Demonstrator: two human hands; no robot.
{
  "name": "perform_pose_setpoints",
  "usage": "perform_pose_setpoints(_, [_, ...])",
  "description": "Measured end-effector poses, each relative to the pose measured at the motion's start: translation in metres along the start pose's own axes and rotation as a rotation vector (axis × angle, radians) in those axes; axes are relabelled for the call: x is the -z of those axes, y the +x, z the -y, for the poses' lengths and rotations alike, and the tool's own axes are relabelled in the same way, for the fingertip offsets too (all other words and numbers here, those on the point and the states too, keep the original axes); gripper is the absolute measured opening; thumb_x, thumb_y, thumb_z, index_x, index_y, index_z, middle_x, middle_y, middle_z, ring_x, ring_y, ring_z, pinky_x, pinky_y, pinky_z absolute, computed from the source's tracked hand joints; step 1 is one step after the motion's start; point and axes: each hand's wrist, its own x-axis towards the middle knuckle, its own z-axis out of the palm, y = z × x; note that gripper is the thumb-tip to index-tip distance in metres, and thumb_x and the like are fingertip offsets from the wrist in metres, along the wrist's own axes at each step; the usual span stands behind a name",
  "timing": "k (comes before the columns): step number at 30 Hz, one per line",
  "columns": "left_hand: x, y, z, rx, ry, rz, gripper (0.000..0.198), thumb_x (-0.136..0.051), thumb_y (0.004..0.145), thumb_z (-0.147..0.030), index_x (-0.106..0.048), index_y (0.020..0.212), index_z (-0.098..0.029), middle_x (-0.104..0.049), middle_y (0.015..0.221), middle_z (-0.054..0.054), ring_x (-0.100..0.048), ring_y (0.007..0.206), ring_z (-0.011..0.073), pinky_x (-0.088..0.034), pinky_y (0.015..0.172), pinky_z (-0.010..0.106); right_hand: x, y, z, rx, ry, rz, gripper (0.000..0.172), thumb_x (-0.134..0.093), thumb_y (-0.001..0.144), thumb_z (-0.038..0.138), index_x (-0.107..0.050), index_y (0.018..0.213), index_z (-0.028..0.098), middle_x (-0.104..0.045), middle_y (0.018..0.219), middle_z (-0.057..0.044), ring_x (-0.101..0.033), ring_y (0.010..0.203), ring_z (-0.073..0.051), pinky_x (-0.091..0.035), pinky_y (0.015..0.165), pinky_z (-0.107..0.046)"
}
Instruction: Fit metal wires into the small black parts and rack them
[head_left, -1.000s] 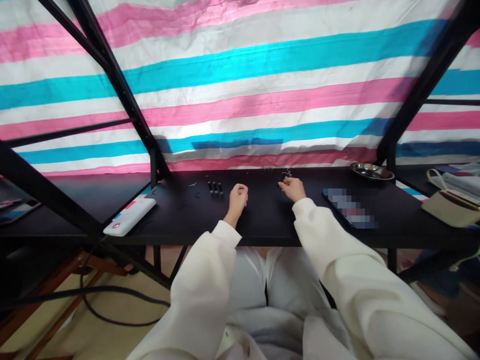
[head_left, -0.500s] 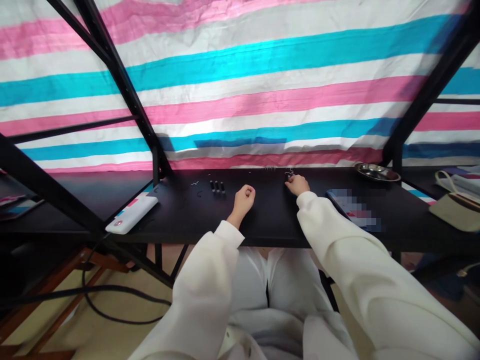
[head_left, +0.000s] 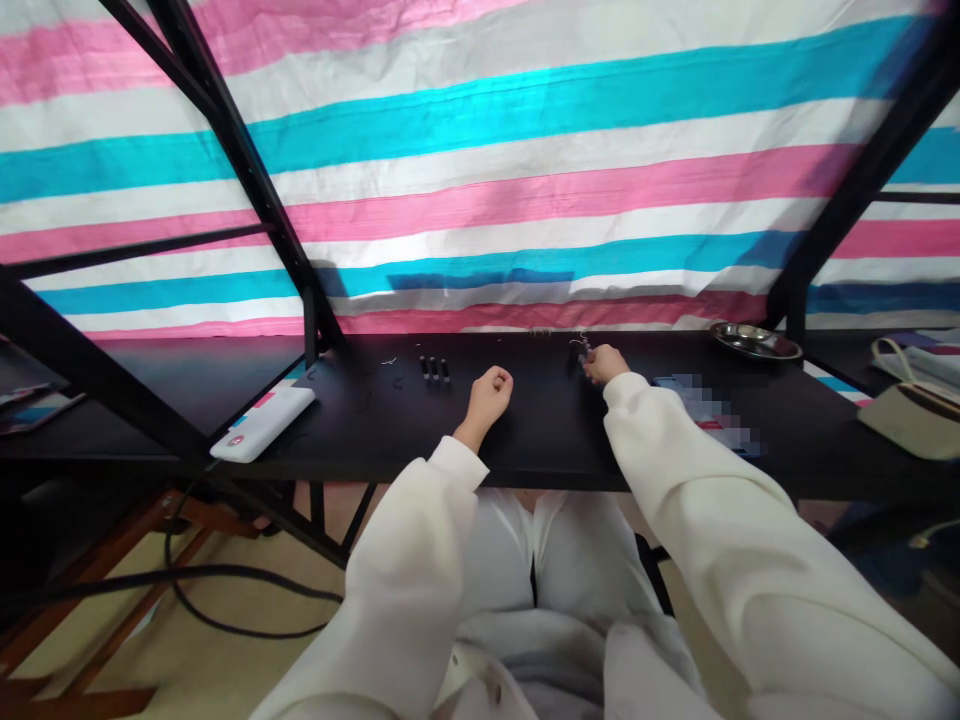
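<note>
My left hand (head_left: 490, 394) rests above the black table (head_left: 360, 430) with its fingers curled closed; whatever may be inside them is hidden. Farther right, my right hand (head_left: 606, 364) reaches toward the back of the table, fingertips pressed together. At those fingertips sits a cluster of small dark pieces (head_left: 576, 352) with thin pale strands beside it; which of them I pinch is too small to make out. Several short black cylinders (head_left: 434, 369) with pale ends stand in a row left of my left hand.
A white power bank (head_left: 264, 424) lies at the left. On the right are a round metal dish (head_left: 756, 342), a partly blurred phone (head_left: 709, 415) and a beige bag (head_left: 906, 424). Black metal frame bars (head_left: 255, 190) rise before a striped sheet (head_left: 525, 205).
My right hand has shifted slightly right, uncovering more of the small dark pieces. The left hand stays closed in nearly the same place.
</note>
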Motion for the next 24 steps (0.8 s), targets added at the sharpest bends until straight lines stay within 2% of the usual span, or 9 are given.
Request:
perform_pose_setpoints(2, [0.0,0.0,0.001,-0.018,0.012,-0.005,0.009,-0.048,0.074,-0.026,-0.052,0.071,-0.018,-0.043,0.048,-0.006,-0.042,0.047,0.0078,-0.035,0.053,0.019,0.002,-0.001,-0.004,0.0,0.029,0.004,0.012,-0.059,0.073,0.021,-0.068,0.076,0.012,-0.066,0.067,-0.01,-0.063,0.064,-0.017,-0.046,0.066,-0.025])
perform_pose_setpoints(8, [0.0,0.0,0.002,-0.041,0.028,-0.001,0.01,-0.047,0.075,-0.026,-0.052,0.071,-0.018,-0.042,0.048,-0.006,-0.042,0.046,0.0078,-0.035,0.055,0.02,-0.004,-0.003,-0.014,0.02,0.021,-0.141,0.017,-0.064,0.07,0.029,-0.07,0.078,0.015,-0.067,0.071,-0.008,-0.064,0.079,-0.019,-0.045,0.072,-0.025])
perform_pose_setpoints(13, [0.001,-0.001,0.001,-0.042,0.027,0.008,0.009,-0.047,0.075,-0.025,-0.052,0.071,-0.018,-0.043,0.048,-0.006,-0.042,0.047,0.0081,-0.035,0.054,0.02,-0.008,-0.005,-0.015,0.015,0.016,-0.16,0.023,-0.065,0.069,0.033,-0.07,0.085,0.017,-0.067,0.073,-0.009,-0.064,0.076,-0.02,-0.046,0.071,-0.027])
perform_pose_setpoints(19, [0.001,-0.001,0.0,-0.021,0.012,0.01,0.009,-0.047,0.075,-0.025,-0.052,0.071,-0.018,-0.042,0.047,-0.006,-0.042,0.047,0.0083,-0.035,0.054,0.02,-0.007,-0.004,-0.014,0.012,-0.022,-0.161,0.024,-0.066,0.068,0.036,-0.071,0.082,0.017,-0.066,0.072,-0.01,-0.063,0.071,-0.019,-0.046,0.069,-0.028])
perform_pose_setpoints(24, [0.001,-0.001,0.0,-0.023,0.016,0.0,0.009,-0.048,0.074,-0.025,-0.052,0.069,-0.018,-0.043,0.048,-0.006,-0.042,0.047,0.008,-0.034,0.054,0.02,-0.009,-0.003,-0.014,0.012,-0.042,-0.157,0.026,-0.067,0.067,0.037,-0.07,0.083,0.017,-0.067,0.076,-0.01,-0.063,0.075,-0.02,-0.046,0.068,-0.028])
